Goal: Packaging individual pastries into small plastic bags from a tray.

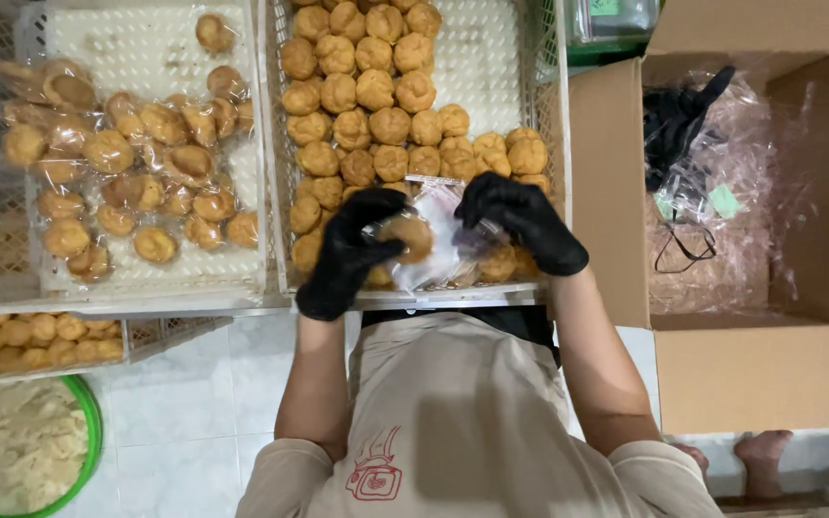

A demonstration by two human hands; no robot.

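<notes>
Both of my hands wear black gloves over the near edge of a white plastic crate full of round golden pastries. My left hand grips one pastry that sits in the mouth of a clear plastic bag. My right hand pinches the bag's right side and holds it open. Several bare pastries lie under and around the bag.
A second white crate at the left holds pastries wrapped in clear bags. Below it is a lower crate of pastries and a green bowl of pale crumbly mix. An open cardboard box with plastic bags stands at the right.
</notes>
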